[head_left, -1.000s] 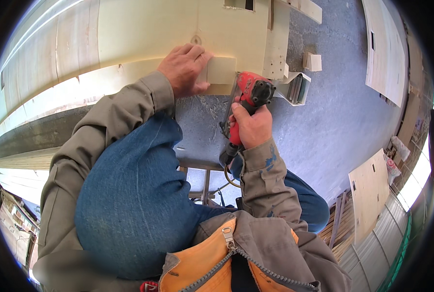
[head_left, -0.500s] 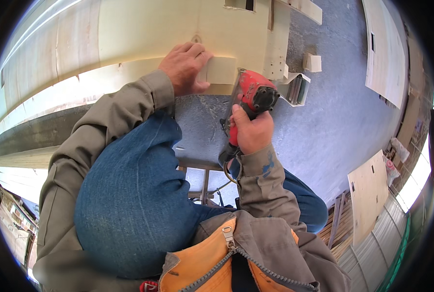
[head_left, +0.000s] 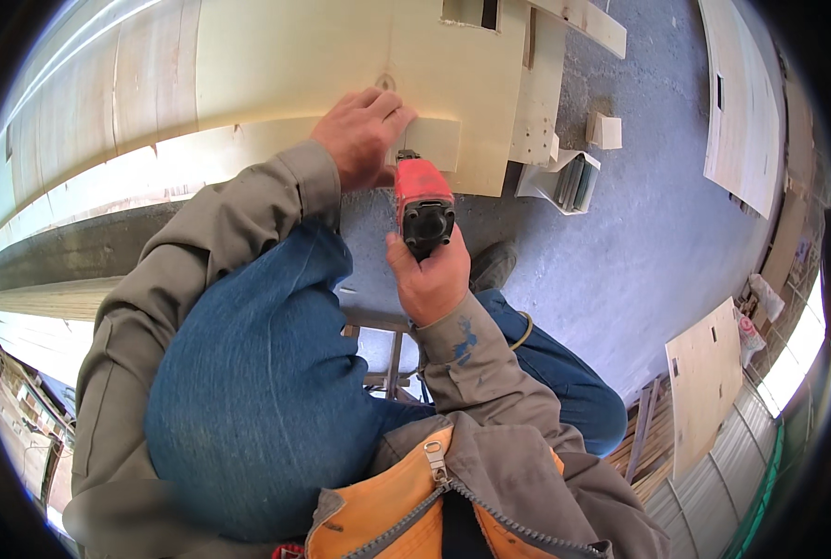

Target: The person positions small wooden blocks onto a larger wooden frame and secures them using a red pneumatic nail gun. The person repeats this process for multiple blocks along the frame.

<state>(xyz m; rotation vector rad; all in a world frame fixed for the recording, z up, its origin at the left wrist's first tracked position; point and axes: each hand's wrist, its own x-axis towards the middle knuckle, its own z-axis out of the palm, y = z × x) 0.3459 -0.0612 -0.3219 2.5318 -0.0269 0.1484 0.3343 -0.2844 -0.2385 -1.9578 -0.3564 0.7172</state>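
My right hand (head_left: 437,284) is closed round the handle of a red and black nail gun (head_left: 421,191). The nail gun's nose reaches the edge of a pale wooden strip (head_left: 439,144), just right of my left hand; whether it touches is unclear. My left hand (head_left: 361,135) grips this strip, which lies along the near edge of a large plywood panel (head_left: 313,61). Its fingers rest over the top, while the thumb is mostly hidden at the edge.
On the grey floor to the right are a box with a stack of nail strips (head_left: 574,183) and a small wood block (head_left: 604,130). Further right lie plywood sheets (head_left: 740,102). A yellowish air hose (head_left: 524,331) passes by my right leg.
My right hand has brought the nail gun leftward, turning it so its nose points at the strip near my left hand. My left hand keeps its place on the strip.
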